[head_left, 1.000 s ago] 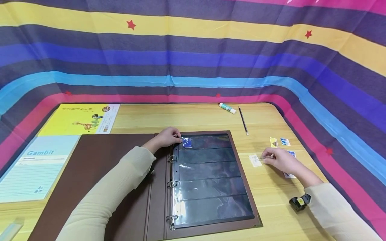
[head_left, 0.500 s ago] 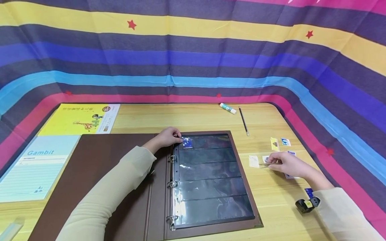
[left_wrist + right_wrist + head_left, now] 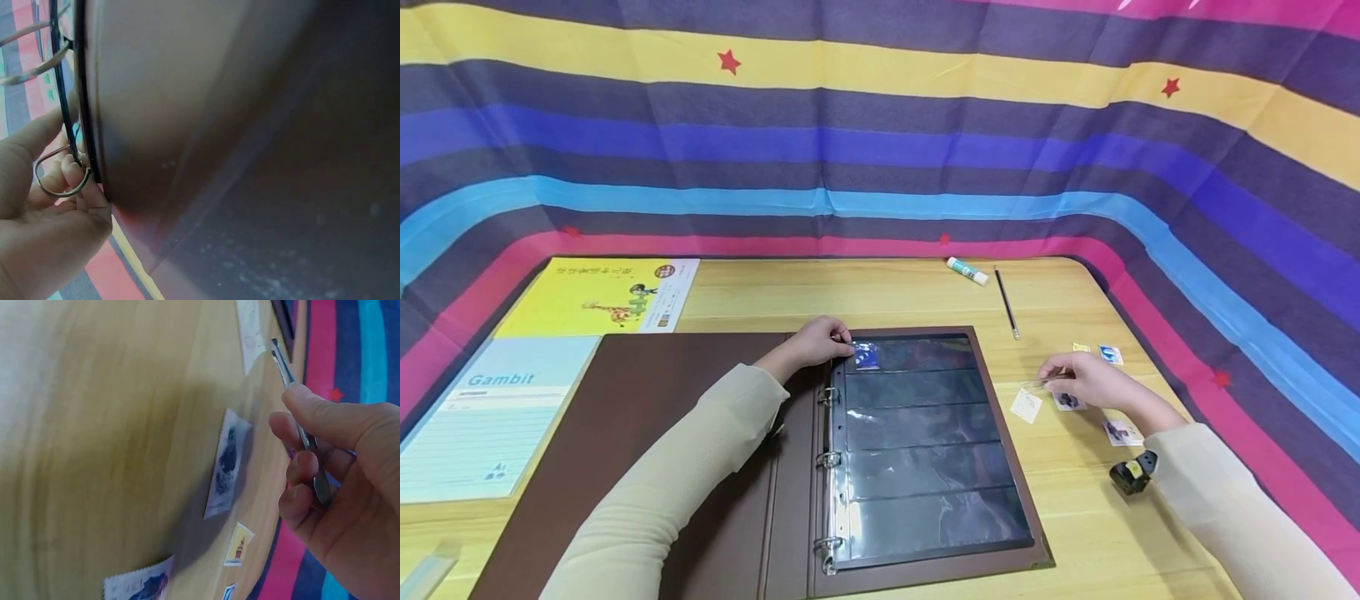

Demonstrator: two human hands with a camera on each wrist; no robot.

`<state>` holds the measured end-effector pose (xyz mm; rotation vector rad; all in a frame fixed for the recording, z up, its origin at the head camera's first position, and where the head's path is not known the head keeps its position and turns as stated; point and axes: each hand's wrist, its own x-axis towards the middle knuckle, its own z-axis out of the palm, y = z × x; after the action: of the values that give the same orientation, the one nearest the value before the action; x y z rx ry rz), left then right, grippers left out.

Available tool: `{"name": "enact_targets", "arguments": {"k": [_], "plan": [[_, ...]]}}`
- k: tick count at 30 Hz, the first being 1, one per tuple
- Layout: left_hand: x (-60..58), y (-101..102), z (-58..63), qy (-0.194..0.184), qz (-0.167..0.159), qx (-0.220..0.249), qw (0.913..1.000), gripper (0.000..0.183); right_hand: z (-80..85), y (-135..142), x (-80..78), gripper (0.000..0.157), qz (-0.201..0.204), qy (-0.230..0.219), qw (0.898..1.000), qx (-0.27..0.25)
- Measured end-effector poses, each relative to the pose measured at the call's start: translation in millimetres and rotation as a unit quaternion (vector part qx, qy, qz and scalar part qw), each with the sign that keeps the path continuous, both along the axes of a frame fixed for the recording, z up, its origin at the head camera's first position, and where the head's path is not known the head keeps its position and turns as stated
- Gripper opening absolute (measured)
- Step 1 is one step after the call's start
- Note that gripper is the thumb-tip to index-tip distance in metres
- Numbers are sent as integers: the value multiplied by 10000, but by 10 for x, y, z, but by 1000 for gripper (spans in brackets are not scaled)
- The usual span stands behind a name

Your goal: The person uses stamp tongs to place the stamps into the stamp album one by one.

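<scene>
Thin metal tweezers [image 3: 299,419] pinched in right hand [image 3: 1090,382] above pale stamp [image 3: 1026,406]; left hand [image 3: 815,342] holding clear album sleeve [image 3: 925,442] at ring binding.

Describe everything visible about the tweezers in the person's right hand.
The tweezers are thin, silvery metal with two slim arms ending in fine tips. The right hand pinches them between thumb and fingers partway along the arms, tips pointing away toward the binder side. In the wrist view the tips hang just above the wooden table, near a pale stamp; whether they touch it cannot be told. Nothing shows between the tips.
</scene>
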<state>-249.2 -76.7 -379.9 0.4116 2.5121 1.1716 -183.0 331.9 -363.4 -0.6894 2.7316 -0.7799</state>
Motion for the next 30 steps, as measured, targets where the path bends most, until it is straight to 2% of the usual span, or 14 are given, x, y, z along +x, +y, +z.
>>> {"name": "enact_targets", "arguments": {"k": [5, 18, 24, 30], "plan": [[15, 11, 20, 45, -59, -13, 10000, 12, -32, -20, -67, 8, 13, -142, 9999, 95], [1, -15, 4, 129, -57, 20, 9999, 12, -22, 19, -58, 9, 157, 210, 9996, 49], [-7, -12, -2, 197, -75, 61, 9998, 13, 96, 32, -54, 7, -44, 565, 9984, 90], [0, -11, 3, 125, -99, 117, 9998, 11, 295, -165, -146, 5, -194, 863, 9961, 9]]}}
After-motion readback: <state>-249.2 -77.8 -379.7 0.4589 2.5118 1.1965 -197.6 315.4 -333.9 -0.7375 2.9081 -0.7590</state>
